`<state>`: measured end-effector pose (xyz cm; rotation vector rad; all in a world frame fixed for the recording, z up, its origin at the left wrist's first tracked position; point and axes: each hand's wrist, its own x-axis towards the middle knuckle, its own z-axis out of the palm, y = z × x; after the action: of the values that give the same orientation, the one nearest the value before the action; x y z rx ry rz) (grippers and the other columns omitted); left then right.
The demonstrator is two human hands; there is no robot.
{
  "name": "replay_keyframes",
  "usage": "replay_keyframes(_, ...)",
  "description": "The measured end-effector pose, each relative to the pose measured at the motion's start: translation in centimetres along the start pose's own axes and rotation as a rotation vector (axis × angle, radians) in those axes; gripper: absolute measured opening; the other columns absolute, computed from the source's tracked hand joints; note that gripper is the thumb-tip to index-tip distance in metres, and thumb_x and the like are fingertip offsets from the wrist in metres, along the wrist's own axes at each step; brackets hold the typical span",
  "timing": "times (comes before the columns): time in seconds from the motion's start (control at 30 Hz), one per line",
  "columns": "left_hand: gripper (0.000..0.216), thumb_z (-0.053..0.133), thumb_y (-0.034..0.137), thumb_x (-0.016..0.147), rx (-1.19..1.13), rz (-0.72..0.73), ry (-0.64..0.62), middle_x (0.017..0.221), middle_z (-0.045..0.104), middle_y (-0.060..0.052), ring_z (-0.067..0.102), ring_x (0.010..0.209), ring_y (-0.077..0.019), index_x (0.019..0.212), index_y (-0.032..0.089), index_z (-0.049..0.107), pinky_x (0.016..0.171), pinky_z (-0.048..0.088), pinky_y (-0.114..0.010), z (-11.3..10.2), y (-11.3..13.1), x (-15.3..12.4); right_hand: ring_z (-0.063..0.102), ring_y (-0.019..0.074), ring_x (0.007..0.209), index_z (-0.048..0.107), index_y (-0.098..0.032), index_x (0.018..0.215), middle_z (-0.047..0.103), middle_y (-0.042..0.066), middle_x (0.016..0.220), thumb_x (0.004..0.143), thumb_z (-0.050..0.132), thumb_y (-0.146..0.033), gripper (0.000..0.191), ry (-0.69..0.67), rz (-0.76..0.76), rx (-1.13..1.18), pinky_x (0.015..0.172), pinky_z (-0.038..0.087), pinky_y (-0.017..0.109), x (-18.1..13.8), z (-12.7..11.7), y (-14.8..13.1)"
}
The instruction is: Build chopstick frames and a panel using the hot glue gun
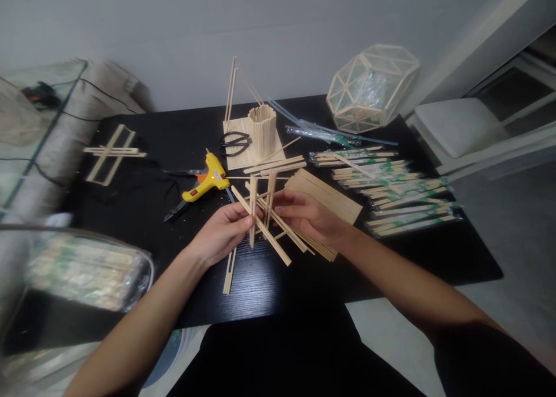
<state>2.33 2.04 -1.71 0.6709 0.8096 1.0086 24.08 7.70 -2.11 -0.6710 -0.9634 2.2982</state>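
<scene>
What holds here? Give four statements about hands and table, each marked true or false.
1. Left hand and right hand both grip the stick frame. True.
2. The glue gun lies right of both hands. False: the glue gun lies beyond the left hand.
3. The scissors rest beside the stick cup. True.
4. The stick dome stands at the table's near left. False: the stick dome stands far right.

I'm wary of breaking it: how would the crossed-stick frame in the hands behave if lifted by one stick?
The stick frame, held by left hand and right hand, likely feels light and stiff: thin wooden sticks. Its few crossing joints may twist or snap apart.
</scene>
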Motion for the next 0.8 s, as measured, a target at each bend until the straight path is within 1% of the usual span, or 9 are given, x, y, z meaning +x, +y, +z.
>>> replay_keyframes(0.27, 0.040, 0.100, 0.042, 0.069, -0.019, -0.001, 0.055, 0.080, 0.072, -0.003, 0.067, 0.074, -0.0109, 0.090, 0.015, 0.081, 0.076, 0.057, -0.020, 0.34, 0.05, 0.17, 0.073, 0.0150, 0.095, 0.080, -0.021, 0.102, 0.078, 0.001, 0.101, 0.078, 0.091, -0.024, 0.027, 0.033, -0.016, 0.033, 0.092, 0.058, 0.029, 0.09, 0.30, -0.18)
replay_keyframes(0.33, 0.040, 0.099, 0.044, 0.070, 0.004, 0.012, 0.076, 0.078, 0.070, -0.002, 0.065, 0.072, -0.0097, 0.088, 0.014, 0.079, 0.073, 0.056, -0.019, 0.39, 0.04, 0.15, 0.073, 0.0144, 0.094, 0.079, -0.021, 0.101, 0.077, 0.001, 0.100, 0.078, 0.092, -0.024, 0.027, 0.043, -0.023, 0.048, 0.091, 0.058, 0.029, 0.11, 0.32, -0.16)
replay_keyframes(0.4, 0.041, 0.099, 0.045, 0.071, 0.033, 0.035, 0.106, 0.079, 0.070, -0.001, 0.065, 0.072, -0.0091, 0.087, 0.014, 0.077, 0.074, 0.056, -0.018, 0.38, -0.06, 0.11, 0.073, 0.0137, 0.091, 0.078, -0.020, 0.100, 0.077, 0.000, 0.098, 0.076, 0.094, -0.024, 0.029, 0.049, -0.028, 0.070, 0.089, 0.058, 0.028, 0.12, 0.29, -0.11)
replay_keyframes(0.5, 0.041, 0.097, 0.045, 0.073, 0.088, 0.077, 0.144, 0.081, 0.072, -0.002, 0.067, 0.075, -0.0104, 0.090, 0.014, 0.076, 0.078, 0.056, -0.020, 0.28, -0.26, 0.03, 0.072, 0.0130, 0.087, 0.075, -0.019, 0.096, 0.076, -0.001, 0.093, 0.075, 0.095, -0.024, 0.029, 0.060, -0.028, 0.090, 0.086, 0.058, 0.027, 0.16, 0.18, -0.06)
replay_keyframes(0.63, 0.037, 0.094, 0.045, 0.078, 0.174, 0.108, 0.168, 0.080, 0.074, -0.002, 0.068, 0.074, -0.0120, 0.089, 0.015, 0.075, 0.075, 0.055, -0.021, 0.20, -0.29, -0.08, 0.071, 0.0114, 0.080, 0.070, -0.019, 0.087, 0.075, -0.002, 0.088, 0.072, 0.098, -0.022, 0.032, 0.090, -0.033, 0.107, 0.082, 0.059, 0.025, 0.25, 0.09, -0.05)
replay_keyframes(0.73, 0.035, 0.093, 0.044, 0.080, 0.198, 0.101, 0.159, 0.082, 0.076, -0.004, 0.070, 0.075, -0.0132, 0.089, 0.014, 0.077, 0.076, 0.056, -0.021, 0.30, -0.13, -0.12, 0.071, 0.0107, 0.077, 0.066, -0.020, 0.083, 0.074, -0.004, 0.084, 0.069, 0.100, -0.019, 0.036, 0.134, -0.028, 0.140, 0.079, 0.060, 0.024, 0.26, 0.12, -0.08)
replay_keyframes(0.8, 0.033, 0.091, 0.042, 0.082, 0.192, 0.077, 0.145, 0.085, 0.078, -0.006, 0.072, 0.077, -0.0144, 0.093, 0.014, 0.079, 0.076, 0.057, -0.022, 0.36, -0.08, -0.12, 0.072, 0.0116, 0.077, 0.067, -0.020, 0.085, 0.075, -0.004, 0.085, 0.068, 0.100, -0.019, 0.037, 0.145, -0.017, 0.144, 0.079, 0.062, 0.025, 0.23, 0.18, -0.10)
